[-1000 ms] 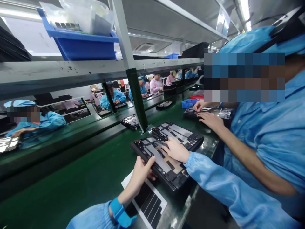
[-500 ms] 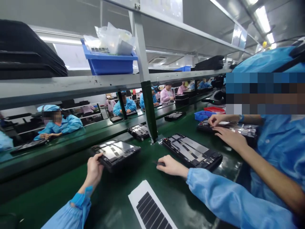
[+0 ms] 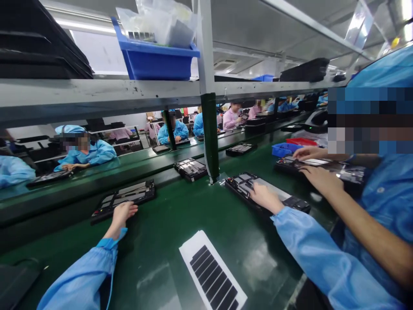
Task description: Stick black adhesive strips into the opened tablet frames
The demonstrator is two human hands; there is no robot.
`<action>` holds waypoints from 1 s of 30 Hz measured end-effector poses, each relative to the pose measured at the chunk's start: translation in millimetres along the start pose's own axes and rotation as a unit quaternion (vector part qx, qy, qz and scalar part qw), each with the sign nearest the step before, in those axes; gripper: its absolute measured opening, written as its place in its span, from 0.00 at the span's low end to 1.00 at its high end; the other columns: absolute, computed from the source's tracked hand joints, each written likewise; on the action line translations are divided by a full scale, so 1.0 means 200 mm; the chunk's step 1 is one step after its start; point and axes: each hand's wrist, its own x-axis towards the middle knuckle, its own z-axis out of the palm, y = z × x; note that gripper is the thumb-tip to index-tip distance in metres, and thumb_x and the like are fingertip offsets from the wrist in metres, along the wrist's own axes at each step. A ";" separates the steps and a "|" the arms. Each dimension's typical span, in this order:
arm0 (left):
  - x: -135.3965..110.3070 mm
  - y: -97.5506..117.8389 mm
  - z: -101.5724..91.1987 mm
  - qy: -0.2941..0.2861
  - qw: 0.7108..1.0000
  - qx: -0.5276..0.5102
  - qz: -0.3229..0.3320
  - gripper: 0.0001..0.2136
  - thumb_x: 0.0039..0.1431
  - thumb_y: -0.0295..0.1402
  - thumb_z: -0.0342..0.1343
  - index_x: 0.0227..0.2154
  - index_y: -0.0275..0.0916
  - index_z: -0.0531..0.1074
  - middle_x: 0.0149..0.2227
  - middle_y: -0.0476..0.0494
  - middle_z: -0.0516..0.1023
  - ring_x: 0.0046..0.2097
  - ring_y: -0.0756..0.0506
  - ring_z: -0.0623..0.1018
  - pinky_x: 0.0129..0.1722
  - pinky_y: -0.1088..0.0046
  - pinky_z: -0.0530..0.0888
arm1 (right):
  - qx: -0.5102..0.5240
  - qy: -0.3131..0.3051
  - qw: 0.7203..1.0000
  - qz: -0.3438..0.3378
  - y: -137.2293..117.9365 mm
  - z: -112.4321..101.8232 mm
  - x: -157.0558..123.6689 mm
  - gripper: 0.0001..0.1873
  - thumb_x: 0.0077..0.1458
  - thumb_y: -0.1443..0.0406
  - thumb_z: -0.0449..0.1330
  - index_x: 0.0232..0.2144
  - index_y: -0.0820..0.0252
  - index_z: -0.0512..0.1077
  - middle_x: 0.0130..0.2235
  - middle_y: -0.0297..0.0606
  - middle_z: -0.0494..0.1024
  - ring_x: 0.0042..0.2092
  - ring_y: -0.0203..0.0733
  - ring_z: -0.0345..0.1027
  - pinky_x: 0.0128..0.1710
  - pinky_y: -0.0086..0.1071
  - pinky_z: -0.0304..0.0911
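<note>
An opened tablet-like device (image 3: pixel 129 194) with grey panels and cables lies flat at the left, on the far side of the green work surface. My left hand (image 3: pixel 122 216) is at its near edge, fingers stretched out and holding nothing. On the right, my right hand (image 3: pixel 267 198) reaches over the near edge of a second opened device (image 3: pixel 292 201). Its fingers are bent down onto the inside of that device; the fingertips are partly hidden, and whatever they pinch is not visible. A white sheet with black strips (image 3: pixel 211 271) lies between my forearms.
A green-wrapped post (image 3: pixel 211 137) rises between the devices. Further opened devices (image 3: pixel 191 168) lie beyond. A co-worker's hands (image 3: pixel 318 172) work on a device close at the right, near a blue bin (image 3: pixel 285 149). Overhead runs a shelf (image 3: pixel 106 92) with a blue crate (image 3: pixel 158 60).
The left device has gone from tilted in my left hand to lying flat farther left, and that hand has let go. My right hand moved right, onto the second device. The view shifted.
</note>
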 end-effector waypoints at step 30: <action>-0.94 -0.03 0.18 -0.413 0.734 0.386 0.376 0.25 0.54 0.23 0.41 0.55 0.43 0.54 0.61 0.43 0.51 0.61 0.38 0.49 0.58 0.50 0.52 | 0.696 -0.176 0.676 0.169 -1.09 0.72 0.40 0.16 0.57 0.62 0.52 0.46 0.65 0.64 0.44 0.42 0.68 0.41 0.39 0.66 0.39 0.37 0.65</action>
